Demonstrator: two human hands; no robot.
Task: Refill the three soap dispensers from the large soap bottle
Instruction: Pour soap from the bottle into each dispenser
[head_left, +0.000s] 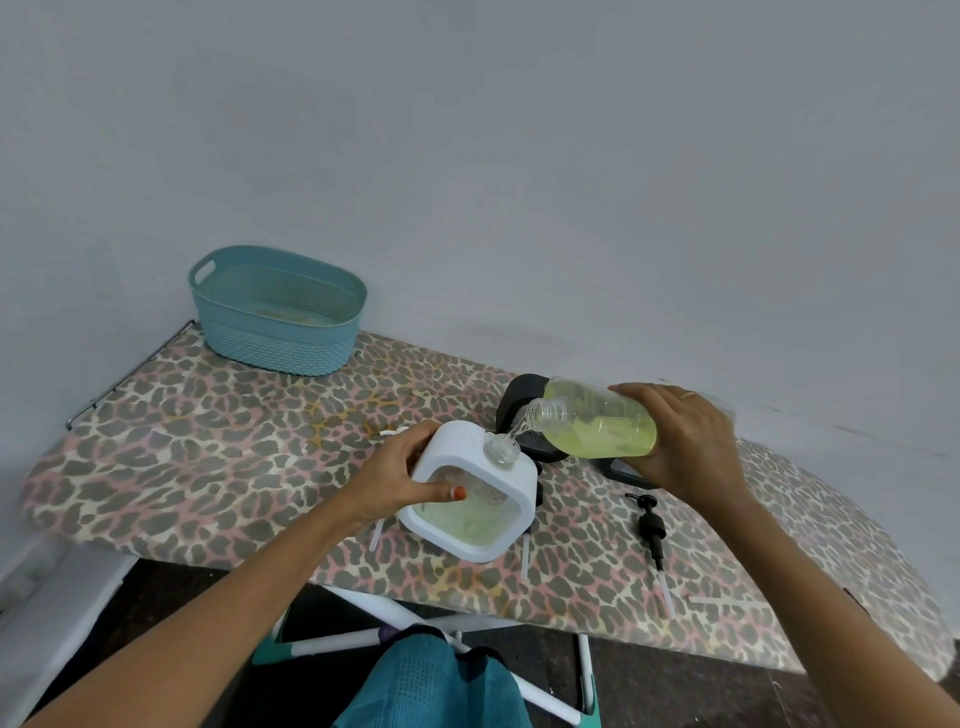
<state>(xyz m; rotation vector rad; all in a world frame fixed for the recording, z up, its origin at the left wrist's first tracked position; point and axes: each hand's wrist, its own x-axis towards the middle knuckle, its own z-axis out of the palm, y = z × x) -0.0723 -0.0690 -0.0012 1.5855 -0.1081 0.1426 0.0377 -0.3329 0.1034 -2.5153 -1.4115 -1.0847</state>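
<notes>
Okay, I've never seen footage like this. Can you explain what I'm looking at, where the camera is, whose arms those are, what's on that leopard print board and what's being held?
No machine here: this is one picture from a camera worn on a person's head, looking down at their own arms. The left hand holds a tilted white soap dispenser, its neck open. The right hand tips a large soap bottle, and a thin stream runs into that neck. On the ironing board stand a teal basket and, lying flat, a black pump head.
</notes>
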